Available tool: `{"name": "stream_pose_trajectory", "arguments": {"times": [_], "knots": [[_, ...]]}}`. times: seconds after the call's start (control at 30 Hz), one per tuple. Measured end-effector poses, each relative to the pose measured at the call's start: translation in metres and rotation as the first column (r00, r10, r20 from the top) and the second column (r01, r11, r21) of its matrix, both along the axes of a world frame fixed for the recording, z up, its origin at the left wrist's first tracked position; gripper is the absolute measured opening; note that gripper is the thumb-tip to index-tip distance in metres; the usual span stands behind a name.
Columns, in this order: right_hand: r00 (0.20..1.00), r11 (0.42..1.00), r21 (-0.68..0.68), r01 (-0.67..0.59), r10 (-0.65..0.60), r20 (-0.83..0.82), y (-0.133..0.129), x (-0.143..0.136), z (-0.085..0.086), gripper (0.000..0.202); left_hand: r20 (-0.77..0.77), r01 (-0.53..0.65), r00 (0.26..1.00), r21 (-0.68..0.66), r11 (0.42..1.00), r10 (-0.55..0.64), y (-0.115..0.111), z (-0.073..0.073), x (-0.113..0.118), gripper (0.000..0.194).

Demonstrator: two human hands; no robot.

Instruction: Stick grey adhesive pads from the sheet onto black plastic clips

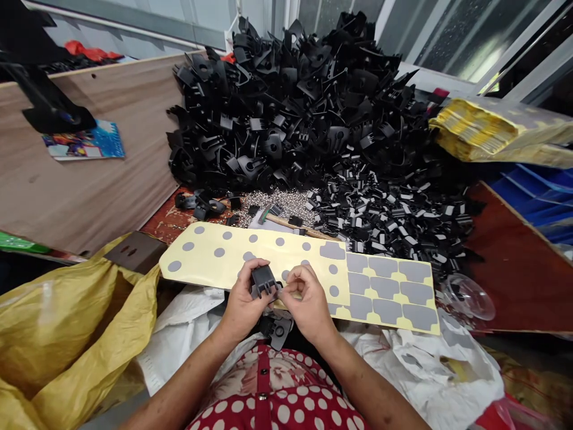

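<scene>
My left hand is closed around a black plastic clip part with short prongs along its lower edge. My right hand is at the part's right side, thumb and forefinger pinched together near its edge; what lies between those fingertips is too small to make out. Under both hands stretches a pale yellow backing sheet with round grey stickers. To its right, partly covered by it, is another sheet with larger shaped grey stickers. Below my hands, another black plastic part rests near my lap.
A tall heap of black plastic parts fills the back. Smaller black pieces lie at right, near small shiny metal bits and a wooden-handled hammer. A clear plastic bowl and stacked yellow-grey sheets are further right.
</scene>
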State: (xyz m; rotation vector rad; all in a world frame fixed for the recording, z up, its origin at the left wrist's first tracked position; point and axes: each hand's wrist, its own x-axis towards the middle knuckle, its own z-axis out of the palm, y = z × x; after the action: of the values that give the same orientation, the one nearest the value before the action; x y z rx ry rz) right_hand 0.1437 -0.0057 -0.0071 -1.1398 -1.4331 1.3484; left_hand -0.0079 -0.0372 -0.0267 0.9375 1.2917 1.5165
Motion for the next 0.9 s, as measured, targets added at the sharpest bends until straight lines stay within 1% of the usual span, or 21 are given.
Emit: {"name": "stream_pose_trajectory", "arguments": {"times": [0.07,0.17,0.23,0.3,0.37,0.47,0.53,0.57,0.6,0.63,0.67,0.7,0.73,0.77,0.8,0.83,0.87,0.9], "knots": [[0.992,0.98,0.199,0.026,-0.05,0.118,-0.004,-0.003,0.002,0.019,-0.032,-0.028,0.999,0.004,1.0,0.028,0.001,0.002,0.001,0.045],[0.963,0.911,0.412,-0.021,-0.091,0.252,-0.009,-0.004,0.002,0.021,-0.04,-0.039,0.998,0.0,0.999,0.039,0.001,0.003,0.002,0.042],[0.931,0.834,0.545,-0.082,-0.131,0.341,-0.011,-0.003,-0.003,0.02,-0.033,-0.053,0.998,-0.005,0.999,0.053,0.001,0.001,0.002,0.042],[0.881,0.731,0.664,-0.159,-0.199,0.43,-0.013,-0.001,-0.012,0.02,0.015,-0.077,0.997,-0.017,0.997,0.078,0.001,-0.002,0.004,0.044],[0.822,0.633,0.737,-0.238,-0.272,0.499,-0.015,0.0,-0.021,0.022,0.099,-0.104,0.989,-0.032,0.994,0.107,0.002,-0.004,0.008,0.048],[0.767,0.535,0.784,-0.317,-0.341,0.543,-0.016,0.005,-0.027,0.026,0.19,-0.105,0.975,-0.055,0.993,0.114,0.004,-0.005,0.013,0.051],[0.756,0.479,0.829,-0.288,-0.419,0.504,-0.011,0.016,-0.022,0.021,0.22,-0.091,0.97,-0.068,0.994,0.104,0.006,-0.004,0.01,0.052],[0.748,0.459,0.854,-0.244,-0.471,0.467,-0.006,0.024,-0.017,0.019,0.241,-0.108,0.963,-0.072,0.992,0.122,0.007,-0.002,0.006,0.053],[0.735,0.453,0.873,-0.181,-0.527,0.426,-0.001,0.032,-0.011,0.02,0.264,-0.139,0.952,-0.077,0.987,0.155,0.007,0.0,0.002,0.055],[0.718,0.465,0.879,-0.109,-0.574,0.393,0.006,0.041,-0.004,0.023,0.284,-0.171,0.94,-0.085,0.982,0.189,0.007,0.003,-0.004,0.057],[0.71,0.499,0.866,-0.039,-0.596,0.376,0.012,0.049,0.002,0.025,0.303,-0.189,0.93,-0.094,0.977,0.209,0.006,0.006,-0.009,0.058],[0.723,0.559,0.829,0.009,-0.576,0.38,0.017,0.055,0.008,0.024,0.319,-0.186,0.925,-0.099,0.978,0.208,0.005,0.009,-0.014,0.059],[0.763,0.644,0.764,0.031,-0.509,0.398,0.02,0.058,0.013,0.02,0.331,-0.16,0.926,-0.099,0.982,0.184,0.003,0.012,-0.017,0.06],[0.818,0.74,0.672,0.024,-0.402,0.413,0.021,0.059,0.016,0.016,0.34,-0.114,0.93,-0.094,0.989,0.139,0.001,0.015,-0.018,0.06],[0.873,0.828,0.561,-0.014,-0.264,0.411,0.02,0.056,0.018,0.014,0.349,-0.069,0.932,-0.087,0.994,0.095,0.0,0.018,-0.018,0.061],[0.914,0.895,0.441,-0.073,-0.117,0.388,0.017,0.05,0.019,0.016,0.354,-0.036,0.933,-0.082,0.996,0.062,-0.002,0.02,-0.016,0.063],[0.939,0.936,0.329,-0.128,0.008,0.343,0.013,0.042,0.019,0.02,0.355,-0.014,0.934,-0.083,0.996,0.043,-0.004,0.021,-0.013,0.065],[0.953,0.956,0.238,-0.17,0.098,0.288,0.008,0.032,0.018,0.023,0.349,0.002,0.937,-0.09,0.996,0.03,-0.005,0.022,-0.009,0.066]]}}
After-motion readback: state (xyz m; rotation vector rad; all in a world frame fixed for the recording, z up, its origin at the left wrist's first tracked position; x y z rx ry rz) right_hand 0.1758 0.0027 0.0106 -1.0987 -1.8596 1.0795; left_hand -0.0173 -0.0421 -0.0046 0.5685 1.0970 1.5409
